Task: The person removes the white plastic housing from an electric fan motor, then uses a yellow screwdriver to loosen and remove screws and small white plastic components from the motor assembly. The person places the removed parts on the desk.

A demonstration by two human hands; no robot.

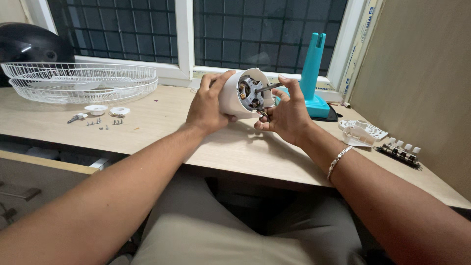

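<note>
1. The fan looks well into being taken apart. Two white wire guards (81, 81) lie stacked at the upper left of the frame. Small screws (104, 123) and white caps (96, 109) are set out on the wooden table (162, 132) just below them.
2. At the right edge lie a white plastic cover (362, 131) and a row of switch buttons (400, 151). The teal fan stand (312, 73) stands upright at upper centre-right, in front of the window.
3. The white motor housing (230, 95) is held above the table at upper centre, its open face showing windings and the bare shaft (269, 87). The motor remains inside its shell, so that part appears not yet separated.
4. The left hand (208, 105) is wrapped around the housing's left side, fingers curled in a firm hold.
5. The right hand (289, 113) is half closed at the housing's open face, fingertips touching the shaft end and the lower rim; whether it pinches a small part there cannot be told.
</note>
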